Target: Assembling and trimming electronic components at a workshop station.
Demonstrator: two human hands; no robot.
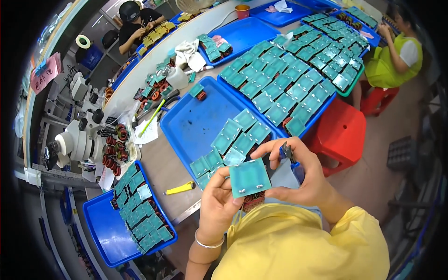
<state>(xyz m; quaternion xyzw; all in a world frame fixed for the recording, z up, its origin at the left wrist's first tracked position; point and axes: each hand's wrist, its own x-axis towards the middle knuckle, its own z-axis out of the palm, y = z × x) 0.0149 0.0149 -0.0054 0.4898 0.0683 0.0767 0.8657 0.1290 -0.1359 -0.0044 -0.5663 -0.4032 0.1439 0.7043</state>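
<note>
My left hand (215, 201) grips a green circuit board (250, 177) by its left edge, in front of my body. Two shiny solder spots show near the board's lower edge, and a reddish wound coil (253, 201) pokes out beneath it. Curled in my right hand (311, 175) is a small pair of blue-handled cutters (290, 157), its metal jaws pointing up. The right thumb reaches to the board's right edge; whether it presses there I cannot tell. Just beyond my hands lies a blue tray (186, 123) with several similar boards (243, 143) on its near side.
Further blue trays (224, 80) packed with boards stretch to the far right. A yellow utility knife (179, 188) lies on the bench near another tray (100, 224) at left. Red stools (337, 133) stand at right. Two people work nearby, one in a yellow-green vest (396, 63). A white microscope (72, 140) stands left.
</note>
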